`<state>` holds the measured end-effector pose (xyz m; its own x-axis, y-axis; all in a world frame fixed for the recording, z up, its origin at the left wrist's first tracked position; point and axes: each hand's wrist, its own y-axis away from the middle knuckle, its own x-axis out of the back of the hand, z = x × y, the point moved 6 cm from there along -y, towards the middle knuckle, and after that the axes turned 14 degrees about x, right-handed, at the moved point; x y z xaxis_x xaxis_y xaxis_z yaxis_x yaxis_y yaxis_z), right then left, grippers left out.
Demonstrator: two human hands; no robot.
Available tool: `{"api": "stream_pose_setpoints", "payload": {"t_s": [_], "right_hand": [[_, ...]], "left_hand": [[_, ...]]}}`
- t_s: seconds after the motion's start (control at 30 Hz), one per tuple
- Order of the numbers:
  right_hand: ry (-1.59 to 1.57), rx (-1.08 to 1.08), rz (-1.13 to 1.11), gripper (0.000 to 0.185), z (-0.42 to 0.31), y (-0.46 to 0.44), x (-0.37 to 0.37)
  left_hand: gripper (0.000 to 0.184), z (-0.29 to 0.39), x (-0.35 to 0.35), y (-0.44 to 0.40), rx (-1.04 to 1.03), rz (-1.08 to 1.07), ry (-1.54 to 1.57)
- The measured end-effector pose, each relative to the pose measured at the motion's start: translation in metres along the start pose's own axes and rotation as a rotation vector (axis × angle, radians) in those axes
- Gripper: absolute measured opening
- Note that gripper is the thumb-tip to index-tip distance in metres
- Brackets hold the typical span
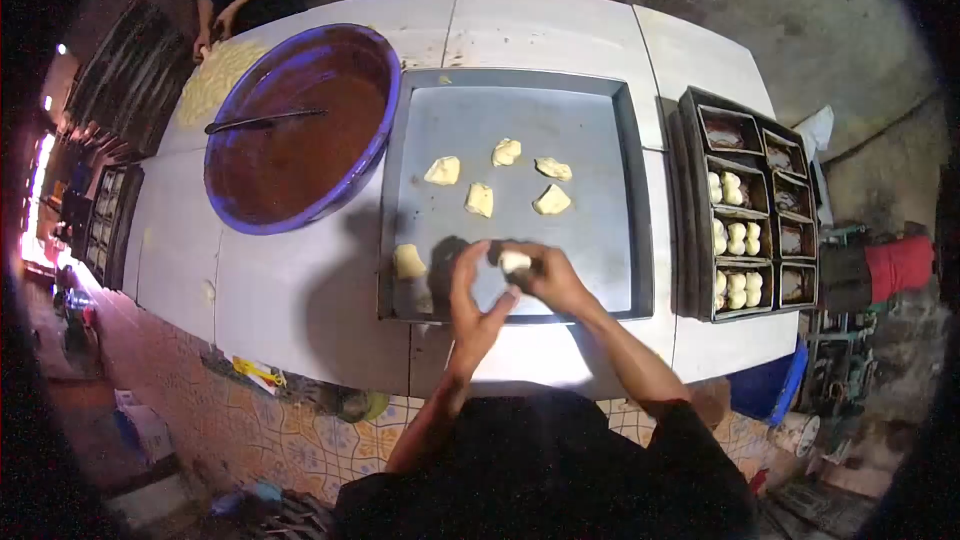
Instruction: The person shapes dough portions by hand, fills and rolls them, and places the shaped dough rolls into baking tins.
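Over the near part of a large grey metal tray [640, 190], my right hand [552, 280] has its fingers closed round a small pale dough piece [515, 261]. My left hand [472, 295] is just left of it, fingers and thumb spread in a curve, holding nothing that shows. Several dough pieces lie loose on the tray, among them one in the middle [479, 200] and one at the left edge [409, 261]. Part of the dough in my right hand is hidden by the fingers.
A purple basin [392, 110] of brown filling with a dark stick [265, 120] stands left of the tray. Dark baking moulds [765, 165], some holding dough balls, stand at the right. Another person's hands [212, 35] are at the far left, beside many small dough pieces [215, 80].
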<state>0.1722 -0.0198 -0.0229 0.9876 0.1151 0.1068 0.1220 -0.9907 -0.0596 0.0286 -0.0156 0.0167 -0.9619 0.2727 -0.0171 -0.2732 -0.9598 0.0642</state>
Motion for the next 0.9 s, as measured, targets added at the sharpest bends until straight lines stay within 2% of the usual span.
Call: {"api": "stream_pose_setpoints", "payload": {"t_s": [0.03,0.07,0.1,0.13,0.17,0.2,0.27,0.3,0.33,0.37,0.4,0.43,0.47,0.53,0.57,0.6,0.63,0.67,0.73,0.8,0.83,0.87,0.9], "right_hand": [[0.197,0.191,0.037,0.041,0.021,-0.008,0.010],[0.228,0.109,-0.005,0.043,0.029,-0.012,0.014],[0.237,0.120,-0.013,0.044,0.029,-0.012,0.023],[0.247,0.131,-0.027,0.044,0.022,-0.014,0.030],[0.252,0.134,0.072,0.045,0.021,-0.018,0.041],[0.235,0.096,0.200,0.041,0.034,-0.023,0.057],[0.630,0.350,0.310,0.032,0.017,-0.040,0.083],[0.628,0.347,0.324,0.032,0.019,-0.041,0.081],[0.856,0.307,0.296,0.026,0.017,-0.045,0.072],[1.084,0.261,0.269,0.021,0.016,-0.049,0.069],[0.889,0.229,0.142,0.019,0.041,-0.058,0.070],[0.617,0.161,0.228,0.023,0.021,-0.052,0.064],[0.343,0.094,0.289,0.028,-0.002,-0.040,0.048],[0.313,0.393,0.230,0.035,-0.028,-0.026,0.021],[-0.088,0.299,0.198,0.035,-0.044,-0.016,0.005],[0.046,0.267,0.138,0.028,-0.071,-0.005,-0.004],[0.057,0.302,0.191,0.025,-0.075,0.002,-0.011],[0.071,0.341,0.249,0.022,-0.077,0.009,-0.017],[0.152,0.378,0.326,0.020,-0.073,0.014,-0.021],[-0.005,0.311,0.395,0.025,-0.061,0.011,-0.016],[-0.132,0.287,0.395,0.036,-0.065,0.009,-0.010],[-0.169,0.383,0.429,0.044,-0.084,0.010,-0.005],[0.032,0.523,0.307,0.049,-0.093,0.009,-0.012]], "left_hand": [[0.057,-0.003,0.006,-0.002,0.025,0.080,-0.046],[0.047,-0.007,0.014,-0.005,0.047,0.159,-0.092],[0.047,-0.009,0.020,-0.006,0.041,0.149,-0.095],[0.036,-0.015,0.031,-0.005,0.105,0.166,0.029],[0.025,-0.022,0.041,-0.004,0.170,0.184,0.153],[0.025,-0.025,0.048,-0.004,0.167,0.181,0.150],[0.012,-0.035,0.059,-0.001,0.119,0.207,0.169],[0.010,-0.033,0.057,0.000,-0.033,0.192,-0.135],[0.010,-0.025,0.052,0.002,-0.043,0.177,-0.142],[0.012,-0.017,0.040,0.002,0.057,0.099,-0.056],[0.014,-0.013,0.027,0.000,0.152,0.024,0.028],[0.018,-0.019,0.021,0.002,0.240,0.045,0.195],[0.023,-0.029,0.022,0.002,0.214,0.127,0.181],[0.026,-0.019,0.022,0.009,0.197,0.195,0.158],[0.026,-0.002,0.015,0.013,0.190,0.166,0.176],[0.026,0.012,0.009,0.016,0.191,0.131,0.185],[0.025,0.011,0.006,0.013,0.136,0.035,0.213],[0.021,0.010,0.009,0.015,0.108,0.087,0.104],[0.017,0.011,0.004,0.018,0.088,0.134,0.278],[0.015,0.016,0.004,0.021,0.107,0.131,0.209],[0.013,0.018,0.005,0.021,0.124,0.131,0.137],[0.013,0.015,0.007,0.020,0.128,0.128,0.135],[0.013,0.006,0.001,0.018,0.194,-0.013,0.279]]}}
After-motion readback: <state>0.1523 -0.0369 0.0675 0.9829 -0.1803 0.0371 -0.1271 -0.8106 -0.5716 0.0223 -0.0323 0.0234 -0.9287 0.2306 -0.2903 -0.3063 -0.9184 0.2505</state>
